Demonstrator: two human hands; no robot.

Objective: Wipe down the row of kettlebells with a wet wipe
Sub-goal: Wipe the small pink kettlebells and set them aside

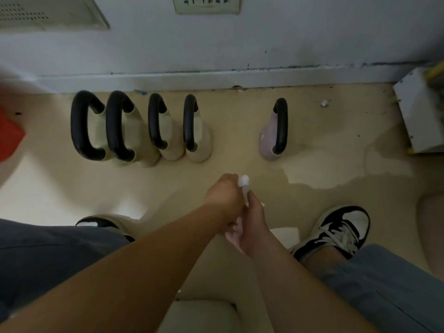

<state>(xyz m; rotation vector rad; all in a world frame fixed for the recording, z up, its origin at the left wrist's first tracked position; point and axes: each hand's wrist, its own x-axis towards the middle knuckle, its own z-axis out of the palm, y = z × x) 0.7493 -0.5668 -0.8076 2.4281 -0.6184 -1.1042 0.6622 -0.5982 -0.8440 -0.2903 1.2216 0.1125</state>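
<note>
Together, left hand (224,195) and right hand (253,222), fingers around wet wipe (244,182).

Most of the wet wipe (244,182) is hidden inside the left hand (224,195) and right hand (252,219), which both close around it. Only a pale, blurred end shows. The left shoe (101,223) is largely covered by a trouser leg (48,248). A red object (9,135) is cut off at the left edge, under a blurred smear. The top edge crops the wall socket (206,4), the right edge the white box (420,111). A far-right scrap (324,103) on the floor (240,152) is too small to identify.
</note>
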